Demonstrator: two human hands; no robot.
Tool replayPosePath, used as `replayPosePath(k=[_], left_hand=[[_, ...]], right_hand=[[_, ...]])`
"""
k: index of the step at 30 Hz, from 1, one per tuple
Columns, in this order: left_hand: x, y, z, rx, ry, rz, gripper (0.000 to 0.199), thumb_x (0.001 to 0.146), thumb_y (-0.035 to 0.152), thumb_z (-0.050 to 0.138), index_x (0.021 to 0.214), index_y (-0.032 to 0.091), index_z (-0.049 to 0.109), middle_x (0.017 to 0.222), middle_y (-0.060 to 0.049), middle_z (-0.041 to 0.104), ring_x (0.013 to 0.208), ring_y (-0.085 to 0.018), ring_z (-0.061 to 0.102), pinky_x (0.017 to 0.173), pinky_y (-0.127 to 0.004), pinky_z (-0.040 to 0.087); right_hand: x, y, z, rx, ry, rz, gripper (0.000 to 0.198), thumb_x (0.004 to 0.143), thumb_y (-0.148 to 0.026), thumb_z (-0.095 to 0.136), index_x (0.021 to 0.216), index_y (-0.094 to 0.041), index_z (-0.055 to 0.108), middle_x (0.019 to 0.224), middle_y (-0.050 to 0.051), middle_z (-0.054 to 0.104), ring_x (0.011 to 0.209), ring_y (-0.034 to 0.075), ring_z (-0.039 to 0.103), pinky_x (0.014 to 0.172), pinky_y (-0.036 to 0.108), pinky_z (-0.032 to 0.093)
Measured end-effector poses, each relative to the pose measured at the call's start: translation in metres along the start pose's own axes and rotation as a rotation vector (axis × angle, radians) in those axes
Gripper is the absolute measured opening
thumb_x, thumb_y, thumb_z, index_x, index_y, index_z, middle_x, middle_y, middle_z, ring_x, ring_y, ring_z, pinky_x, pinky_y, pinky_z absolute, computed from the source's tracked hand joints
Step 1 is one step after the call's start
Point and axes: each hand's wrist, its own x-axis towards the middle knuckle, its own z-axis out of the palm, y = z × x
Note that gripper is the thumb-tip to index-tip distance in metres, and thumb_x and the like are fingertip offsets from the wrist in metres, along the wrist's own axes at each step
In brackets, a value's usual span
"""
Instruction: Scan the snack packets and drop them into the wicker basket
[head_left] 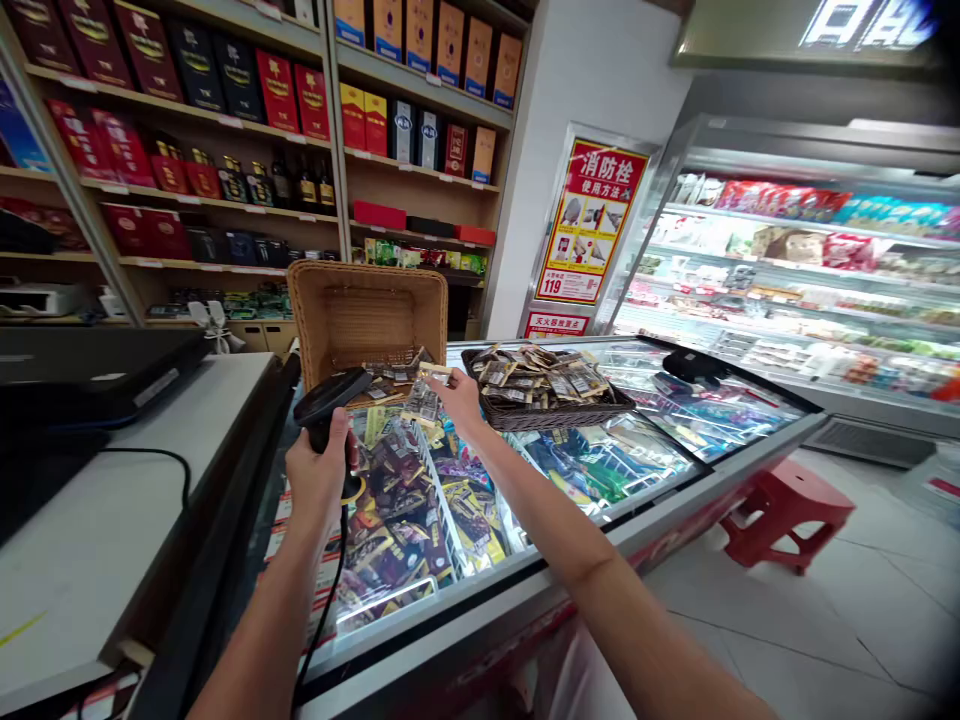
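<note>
My left hand (319, 475) is wrapped around the handle of a black barcode scanner (330, 397), whose cable hangs down past my forearm. In my right hand (456, 395) a small clear snack packet (423, 402) is pinched by its top edge, just right of the scanner head. Behind it stands a tan wicker basket (367, 290), tilted toward me, with several similar packets inside. To the right of my right hand, a dark woven tray (555, 412) is heaped with small brown packets (536, 375). Both containers rest on the glass top of a chest freezer.
Under the freezer glass (600, 455) lie many wrapped frozen goods. A white counter (142, 470) with a black device (97, 370) runs along the left. A red plastic stool (787, 510) stands on the floor at right. Shelves of boxed bottles (292, 95) line the back.
</note>
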Motion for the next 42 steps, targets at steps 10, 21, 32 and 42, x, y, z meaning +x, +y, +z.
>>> replayPosePath(k=[10, 21, 32, 42], left_hand=[[-0.013, -0.012, 0.007, 0.345, -0.473, 0.061, 0.046, 0.080, 0.064, 0.072, 0.067, 0.022, 0.057, 0.048, 0.003, 0.054, 0.043, -0.012, 0.048, 0.043, -0.024, 0.036], [-0.014, -0.013, 0.012, 0.318, -0.499, 0.006, 0.051, 0.073, 0.069, 0.074, 0.072, 0.021, 0.058, 0.054, 0.003, 0.055, 0.044, -0.013, 0.049, 0.043, -0.025, 0.038], [-0.015, -0.016, 0.014, 0.316, -0.538, 0.005, 0.049, 0.074, 0.067, 0.074, 0.069, 0.022, 0.057, 0.051, 0.003, 0.054, 0.041, -0.012, 0.047, 0.041, -0.024, 0.037], [-0.020, -0.002, 0.014, 0.376, -0.551, 0.013, 0.050, 0.073, 0.067, 0.076, 0.067, 0.022, 0.056, 0.048, 0.004, 0.053, 0.043, -0.012, 0.047, 0.043, -0.024, 0.038]], right_hand=[[-0.032, 0.015, -0.055, 0.075, 0.284, 0.091, 0.025, 0.097, -0.049, 0.057, 0.091, -0.027, 0.047, 0.069, -0.007, 0.040, 0.051, 0.013, 0.044, 0.048, 0.026, 0.039], [-0.032, 0.010, -0.059, -0.015, 0.308, 0.087, 0.021, 0.103, -0.047, 0.051, 0.105, -0.025, 0.051, 0.072, -0.004, 0.048, 0.056, 0.016, 0.051, 0.052, 0.027, 0.043], [-0.031, 0.014, -0.057, -0.140, 0.346, 0.007, 0.028, 0.106, -0.049, 0.046, 0.118, -0.024, 0.048, 0.080, 0.000, 0.056, 0.071, 0.019, 0.056, 0.063, 0.028, 0.042], [-0.031, 0.015, -0.055, -0.129, 0.341, -0.009, 0.030, 0.106, -0.050, 0.046, 0.120, -0.023, 0.047, 0.079, 0.000, 0.058, 0.074, 0.021, 0.060, 0.064, 0.029, 0.044]])
